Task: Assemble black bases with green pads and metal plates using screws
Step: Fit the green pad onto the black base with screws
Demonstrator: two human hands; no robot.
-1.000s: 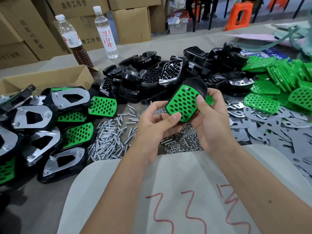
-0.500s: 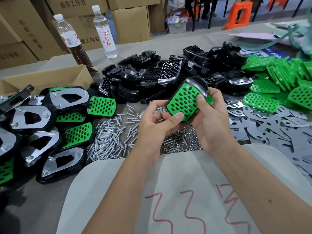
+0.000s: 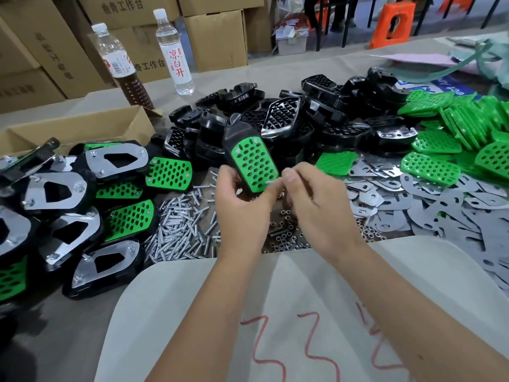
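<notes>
Single head-worn view looks forward and down, close over the table [image 3: 248, 75].

Assembly workshop: table [image 3: 275, 78] heaped with black bases [image 3: 303, 119], green pads [image 3: 468, 119], screws [image 3: 179, 230], stacked cardboard boxes [image 3: 214, 37] behind.

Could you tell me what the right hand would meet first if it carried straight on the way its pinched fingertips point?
Most likely the green pad on the black base that the left hand holds; the right hand pinches what looks like a screw almost at its lower corner.
</notes>
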